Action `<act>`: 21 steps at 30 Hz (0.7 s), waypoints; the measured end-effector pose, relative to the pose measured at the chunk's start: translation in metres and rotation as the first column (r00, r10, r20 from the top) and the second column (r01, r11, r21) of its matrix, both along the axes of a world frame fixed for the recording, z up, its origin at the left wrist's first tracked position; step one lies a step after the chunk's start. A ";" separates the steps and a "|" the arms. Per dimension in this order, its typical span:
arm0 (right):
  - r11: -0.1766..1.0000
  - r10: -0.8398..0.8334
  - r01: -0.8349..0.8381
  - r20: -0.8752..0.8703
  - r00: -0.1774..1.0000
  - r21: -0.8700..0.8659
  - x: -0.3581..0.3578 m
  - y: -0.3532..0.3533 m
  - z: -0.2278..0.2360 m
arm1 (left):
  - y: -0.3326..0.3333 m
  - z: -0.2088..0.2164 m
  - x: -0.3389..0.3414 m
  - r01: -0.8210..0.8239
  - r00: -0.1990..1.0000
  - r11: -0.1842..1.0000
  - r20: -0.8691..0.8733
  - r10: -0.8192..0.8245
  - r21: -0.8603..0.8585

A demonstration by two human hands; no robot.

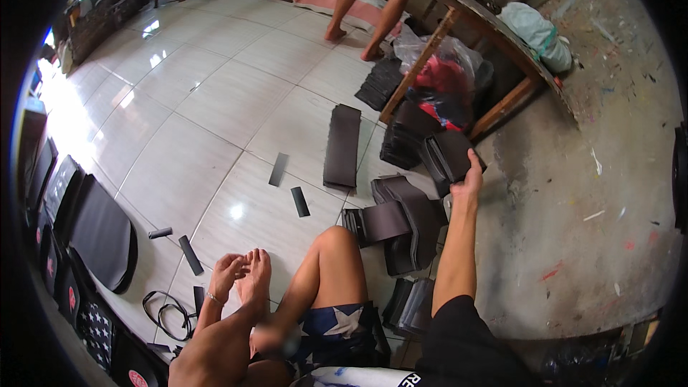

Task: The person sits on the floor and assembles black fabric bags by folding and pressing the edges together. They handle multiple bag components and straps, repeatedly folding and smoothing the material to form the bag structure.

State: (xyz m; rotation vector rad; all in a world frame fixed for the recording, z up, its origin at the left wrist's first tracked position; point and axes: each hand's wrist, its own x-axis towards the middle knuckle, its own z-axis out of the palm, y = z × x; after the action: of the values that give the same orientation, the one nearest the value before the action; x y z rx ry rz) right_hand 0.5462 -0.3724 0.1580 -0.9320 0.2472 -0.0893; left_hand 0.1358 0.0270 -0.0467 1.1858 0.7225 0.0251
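My right hand (467,175) reaches out to the right and is closed on the edge of a stack of dark brown sheet pieces (448,159). Its thumb lies on top, while the other fingers are mostly hidden. Below it are more piles of the same dark pieces (405,218), some bent over one another. My left hand (227,276), with a bracelet at the wrist, rests against my bare foot (254,279). Its fingers are loosely bent and I see nothing held in them.
A long dark stack (342,147) and small dark strips (299,202) lie on the tiles. Black padded panels (100,233) line the left, near a looped black cord (168,315). A wooden table (494,21) stands beyond, with a plastic bag (444,72) beneath and a person's legs (390,18) behind.
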 end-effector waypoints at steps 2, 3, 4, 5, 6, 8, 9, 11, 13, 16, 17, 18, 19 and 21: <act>0.992 0.095 -0.083 0.132 0.987 -0.094 -0.008 0.032 0.026 | 0.010 0.007 0.012 0.021 0.998 0.998 0.059 -0.024 0.058; 0.981 0.160 -0.135 0.188 0.969 -0.137 -0.016 0.055 0.038 | 0.015 0.018 0.020 0.089 0.991 0.987 0.085 -0.101 0.135; 0.964 0.237 -0.205 0.197 0.951 -0.170 -0.030 0.072 0.045 | 0.009 0.048 0.033 0.136 0.983 0.986 0.110 -0.146 0.097; 0.941 0.312 -0.272 0.209 0.927 -0.199 -0.048 0.090 0.055 | 0.005 0.078 0.048 0.175 0.966 0.973 0.168 -0.199 0.148; 0.922 0.371 -0.322 0.254 0.893 -0.214 -0.067 0.108 0.061 | 0.003 0.090 0.061 0.223 0.945 0.971 0.227 -0.237 0.086; 0.895 0.432 -0.388 0.216 0.876 -0.220 -0.105 0.149 0.068 | 0.007 0.121 0.082 0.299 0.895 0.953 0.363 -0.259 -0.056; 0.868 0.479 -0.430 0.192 0.856 -0.249 -0.121 0.167 0.065 | 0.012 0.122 0.091 0.332 0.846 0.932 0.482 -0.226 -0.146; 0.801 0.587 -0.571 0.049 0.808 -0.179 -0.142 0.200 0.032 | 0.018 0.141 0.101 0.375 0.796 0.882 0.586 -0.149 -0.285; 0.680 0.578 -0.576 -0.152 0.802 -0.453 -0.162 0.239 -0.043 | 0.035 0.120 0.091 0.501 0.784 0.717 0.605 -0.138 -0.485; 0.470 0.858 -0.882 -0.253 0.446 0.037 -0.225 0.293 -0.139 | 0.024 0.087 0.050 0.056 0.971 0.806 0.221 0.094 -0.589; 0.389 0.896 -0.904 -0.301 0.326 0.178 -0.246 0.309 -0.166 | 0.035 0.059 0.030 -0.065 0.981 0.799 0.109 0.162 -0.598; 0.363 0.901 -0.914 -0.319 0.294 0.182 -0.258 0.317 -0.206 | 0.038 0.042 0.015 -0.172 0.975 0.739 -0.007 0.220 -0.652; 0.329 0.908 -0.926 -0.332 0.256 0.186 -0.269 0.324 -0.235 | 0.042 0.027 -0.001 -0.282 0.953 0.669 -0.122 0.277 -0.687; 0.299 0.908 -0.933 -0.361 0.213 0.202 -0.303 0.333 -0.243 | 0.051 0.000 -0.041 -0.338 0.940 0.745 -0.166 0.298 -0.576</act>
State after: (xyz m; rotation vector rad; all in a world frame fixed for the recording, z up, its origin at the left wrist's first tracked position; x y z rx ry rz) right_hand 0.2433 -0.0398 -0.0854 -1.0206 0.0266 1.3048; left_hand 0.0951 0.0781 -0.0472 0.4429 0.9013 0.0411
